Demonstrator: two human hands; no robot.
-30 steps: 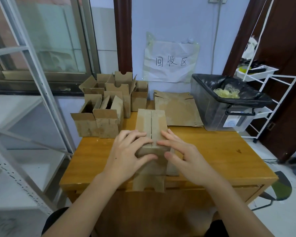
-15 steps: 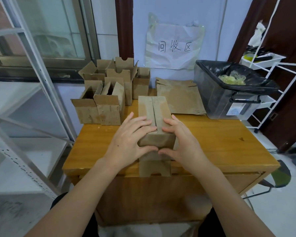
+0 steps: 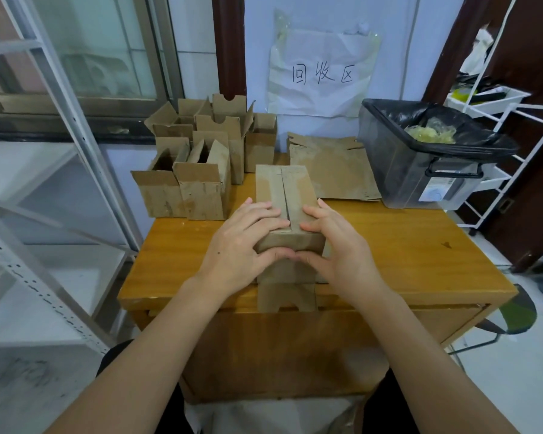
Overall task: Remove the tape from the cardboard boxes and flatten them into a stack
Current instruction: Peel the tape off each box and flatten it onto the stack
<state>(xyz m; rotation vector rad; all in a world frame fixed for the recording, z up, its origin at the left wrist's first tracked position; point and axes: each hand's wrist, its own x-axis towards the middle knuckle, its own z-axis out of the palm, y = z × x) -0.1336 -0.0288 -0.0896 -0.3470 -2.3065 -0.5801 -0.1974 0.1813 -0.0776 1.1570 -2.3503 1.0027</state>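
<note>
Recycling corner of storeroom or workroom: handwritten white paper sign taped to wall, grey plastic bin with black liner, bare white metal shelving.

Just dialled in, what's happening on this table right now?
A person grips a closed brown cardboard box at the front of the wooden table with the left hand and right hand, thumbs under its near edge. It isn't flattened yet. Opened brown boxes stand behind on the left, a flattened cardboard sheet lies behind, and a black-lined bin holds crumpled tape.
</note>
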